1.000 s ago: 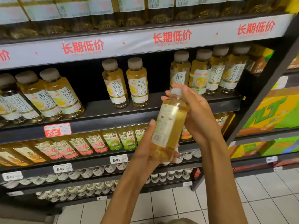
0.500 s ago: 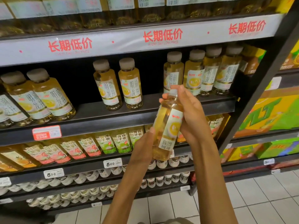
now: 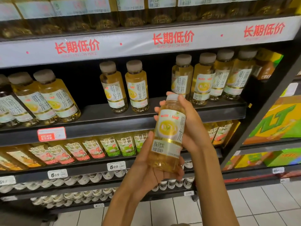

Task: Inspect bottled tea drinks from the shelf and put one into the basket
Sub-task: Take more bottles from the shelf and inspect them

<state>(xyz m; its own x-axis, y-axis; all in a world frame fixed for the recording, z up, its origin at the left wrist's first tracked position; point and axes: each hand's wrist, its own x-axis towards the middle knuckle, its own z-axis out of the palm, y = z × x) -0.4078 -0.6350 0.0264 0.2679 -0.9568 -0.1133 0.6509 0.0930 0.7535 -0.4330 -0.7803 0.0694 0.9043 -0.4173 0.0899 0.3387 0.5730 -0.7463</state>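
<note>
Dark metal shelf [image 3: 104, 126]; both hands [image 3: 192, 128] grip clear plastic tea bottle [image 3: 169, 137].

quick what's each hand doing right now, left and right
Left hand: holding the base of the tea bottle, fingers curled under it.
Right hand: gripping the same bottle's upper part.

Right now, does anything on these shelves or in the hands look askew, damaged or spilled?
Nothing damaged or spilled. The bottle is intact and capped, slightly tilted, with the left hand cupping its base and the right hand round its upper part. One oddity: the middle shelf has a wide gap between its left bottles and the centre pair.
</note>
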